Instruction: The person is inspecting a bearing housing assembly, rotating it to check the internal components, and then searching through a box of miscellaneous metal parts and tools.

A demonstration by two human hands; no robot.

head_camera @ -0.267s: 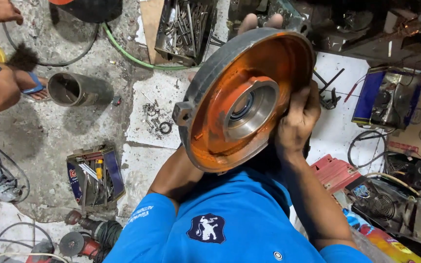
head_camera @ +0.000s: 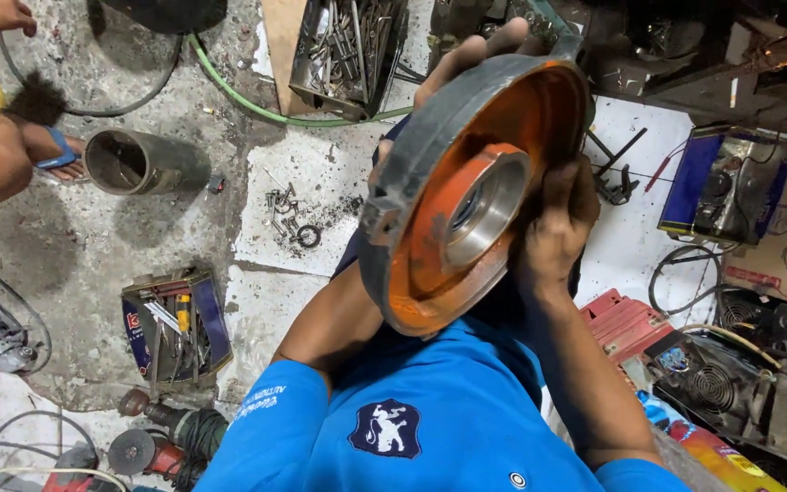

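Above a stained concrete floor point(head_camera: 138, 237), both hands hold up a round metal motor end cover point(head_camera: 466, 191), grey on its rim and orange inside, with a bright steel hub at its centre. It is tilted, its hollow face turned toward the camera. The left hand point(head_camera: 466, 55) reaches behind the top edge, fingers curled over the rim in a closed grip on the cover. The right hand point(head_camera: 553, 223) presses against the cover's lower right side, fingers wrapped around its edge. On the floor lie a metal cylinder point(head_camera: 134, 162), a scatter of bolts and washers point(head_camera: 289, 217), a tray of tools point(head_camera: 348, 50), an open tool box point(head_camera: 175, 326) and an angle grinder point(head_camera: 161, 442). Another person's foot in a blue sandal point(head_camera: 52, 155) rests at the left.
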